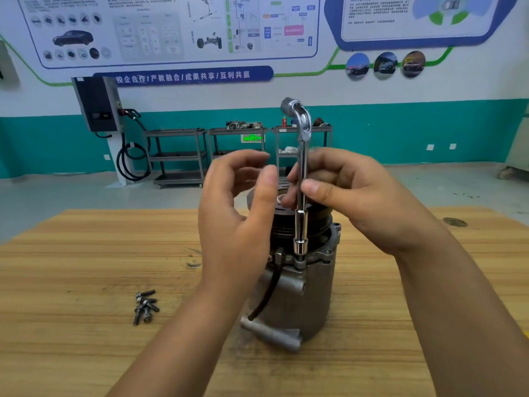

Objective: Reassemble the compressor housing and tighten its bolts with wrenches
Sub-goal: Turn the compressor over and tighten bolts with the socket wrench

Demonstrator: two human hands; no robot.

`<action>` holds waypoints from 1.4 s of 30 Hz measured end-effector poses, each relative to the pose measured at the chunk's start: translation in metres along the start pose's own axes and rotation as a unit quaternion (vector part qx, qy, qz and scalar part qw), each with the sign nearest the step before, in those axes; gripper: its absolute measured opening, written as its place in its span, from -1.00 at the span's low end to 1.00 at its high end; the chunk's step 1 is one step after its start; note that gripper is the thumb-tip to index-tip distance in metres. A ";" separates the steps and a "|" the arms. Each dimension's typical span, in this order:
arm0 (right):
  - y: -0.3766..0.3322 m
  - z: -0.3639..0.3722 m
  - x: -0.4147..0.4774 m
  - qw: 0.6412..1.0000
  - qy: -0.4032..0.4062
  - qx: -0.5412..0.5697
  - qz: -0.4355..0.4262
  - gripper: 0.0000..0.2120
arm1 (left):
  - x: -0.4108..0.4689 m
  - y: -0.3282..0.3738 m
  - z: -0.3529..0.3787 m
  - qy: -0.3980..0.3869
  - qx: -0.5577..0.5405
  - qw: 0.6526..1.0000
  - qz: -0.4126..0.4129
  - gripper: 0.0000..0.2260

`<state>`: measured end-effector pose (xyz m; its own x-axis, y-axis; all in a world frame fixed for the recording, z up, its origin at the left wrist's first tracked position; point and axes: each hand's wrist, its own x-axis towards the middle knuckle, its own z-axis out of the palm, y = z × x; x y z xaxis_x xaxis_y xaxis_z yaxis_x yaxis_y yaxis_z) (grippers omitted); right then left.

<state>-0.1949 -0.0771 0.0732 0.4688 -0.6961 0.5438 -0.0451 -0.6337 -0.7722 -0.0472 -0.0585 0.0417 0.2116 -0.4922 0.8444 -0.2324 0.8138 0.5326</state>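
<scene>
The right hand pinches the upright L-shaped socket wrench, which is seated on a flange bolt at the compressor housing's 6 o'clock edge, mid-table. The left hand curls loosely beside it, seemingly empty. Likely bolt-tightening; next, twirl the shaft. Loose bolts lie at 8 o'clock. The wall banner reads "校企合作/产教融合/成果共享/互利共赢".

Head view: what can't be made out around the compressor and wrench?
Head view only:
The bolt head: covered by the wrench socket.
The compressor pulley top: behind the left hand and right hand.
What the left hand holds, if anything: motion-blurred.
How many loose bolts: small, piled.
</scene>
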 end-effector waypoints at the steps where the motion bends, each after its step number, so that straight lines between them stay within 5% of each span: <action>1: 0.001 -0.001 0.000 1.000 0.000 0.008 0.000 -0.85 | 0.010 0.003 0.001 -0.022 -0.017 1.000 0.007 -0.92; 8: 0.005 -0.001 0.003 0.998 0.020 0.061 -0.018 -0.69 | 0.038 0.001 0.010 -0.228 -0.163 0.954 -0.101 -0.88; 21: 0.005 0.000 0.003 0.999 0.046 -0.002 -0.002 -0.65 | 0.033 -0.004 0.011 -0.185 -0.189 0.948 -0.174 -0.82; 25: 0.006 -0.002 0.003 0.999 0.034 -0.018 0.002 -0.66 | 0.034 -0.005 0.009 -0.217 -0.189 0.942 -0.174 -0.95; 32: 0.010 -0.009 -0.001 0.998 -0.042 0.038 0.028 -0.75 | 0.037 -0.008 0.005 -0.227 -0.180 0.938 -0.191 -0.90; 38: 0.014 -0.011 0.000 0.995 -0.019 0.096 0.035 -0.78 | 0.035 -0.006 0.005 -0.228 -0.204 0.933 -0.188 -0.86; 42: 0.014 -0.007 0.001 0.999 0.000 0.040 0.032 -0.78 | 0.034 -0.007 0.007 -0.189 -0.211 0.940 -0.190 -0.93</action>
<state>-0.2011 -0.0890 0.0656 0.4664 -0.7345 0.4929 -0.0048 -0.5593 -0.8289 -0.0446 -0.0833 0.0668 -0.1685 -0.7812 0.6011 0.2057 0.5685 0.7966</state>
